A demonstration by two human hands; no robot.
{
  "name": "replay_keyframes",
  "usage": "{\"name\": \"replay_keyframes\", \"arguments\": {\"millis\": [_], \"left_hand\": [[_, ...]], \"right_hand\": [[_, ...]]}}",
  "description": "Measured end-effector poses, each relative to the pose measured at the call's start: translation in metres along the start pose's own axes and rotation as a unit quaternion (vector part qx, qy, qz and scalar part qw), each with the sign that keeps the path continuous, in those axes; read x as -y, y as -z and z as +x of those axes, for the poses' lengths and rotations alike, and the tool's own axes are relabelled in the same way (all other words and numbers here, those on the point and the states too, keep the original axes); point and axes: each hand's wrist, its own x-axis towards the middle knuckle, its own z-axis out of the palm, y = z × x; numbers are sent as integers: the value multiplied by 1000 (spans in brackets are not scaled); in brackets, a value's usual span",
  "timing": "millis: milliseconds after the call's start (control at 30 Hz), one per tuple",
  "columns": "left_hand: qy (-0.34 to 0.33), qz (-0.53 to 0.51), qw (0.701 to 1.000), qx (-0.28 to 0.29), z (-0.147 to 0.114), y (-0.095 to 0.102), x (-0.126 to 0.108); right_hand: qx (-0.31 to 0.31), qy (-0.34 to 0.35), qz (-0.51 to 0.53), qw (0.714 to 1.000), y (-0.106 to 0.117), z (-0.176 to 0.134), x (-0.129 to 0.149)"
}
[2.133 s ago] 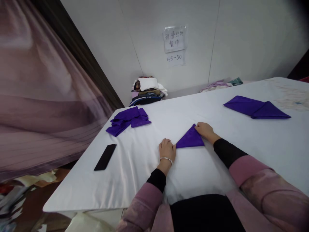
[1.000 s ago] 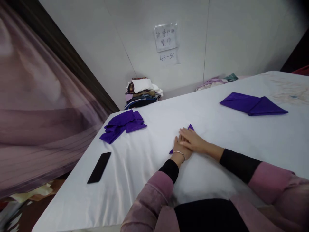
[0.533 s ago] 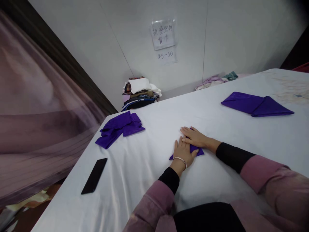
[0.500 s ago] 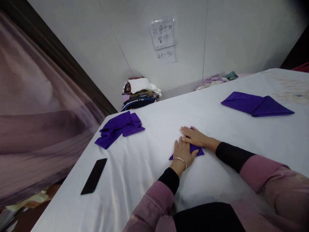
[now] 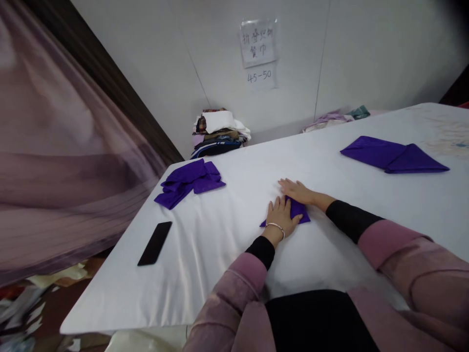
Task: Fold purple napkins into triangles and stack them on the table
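Note:
A purple cloth napkin (image 5: pixel 298 211), folded into a small triangle, lies on the white-covered table (image 5: pixel 238 234) in front of me. My left hand (image 5: pixel 281 217), with a bracelet at the wrist, rests flat on it with fingers spread. At the napkin's far tip is my right hand (image 5: pixel 296 190), its fingers stretched out flat and pointing left. Parts of the napkin are hidden under both hands. Farther right lies another folded purple napkin (image 5: pixel 395 155), long with pointed ends. A loosely heaped purple cloth (image 5: pixel 190 181) sits near the table's left edge.
A black phone-like slab (image 5: pixel 155 243) lies on the left of the table. Beyond the far edge are a stack of folded clothes (image 5: pixel 220 132) and some pale fabric (image 5: pixel 328 120). Paper signs (image 5: pixel 259 54) hang on the wall. A curtain (image 5: pixel 73 146) drapes at left.
My right hand has slid off the left fingers to the napkin's far tip, so more purple shows between the hands. The whole view has shifted slightly.

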Motion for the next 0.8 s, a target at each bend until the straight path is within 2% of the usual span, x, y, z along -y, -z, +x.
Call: {"name": "replay_keyframes", "arguments": {"millis": [100, 200, 333, 500, 600, 800], "left_hand": [[-11, -1, 1000, -6, 1, -1, -1], [-34, 25, 999, -31, 2, -3, -3], [-39, 24, 998, -37, 2, -2, -4], [-25, -10, 1000, -16, -5, 3, 4], [33, -23, 999, -12, -22, 4, 20], [105, -9, 994, -22, -77, 12, 58]], "right_hand": [[-45, 36, -16, 998, -7, -12, 21], [-36, 52, -3, 998, -23, -25, 36], [-43, -5, 18, 999, -36, -26, 33], [-53, -7, 31, 998, -38, -21, 23], [-48, -7, 15, 999, -40, -21, 23], [-43, -12, -37, 998, -43, -21, 25]]}}
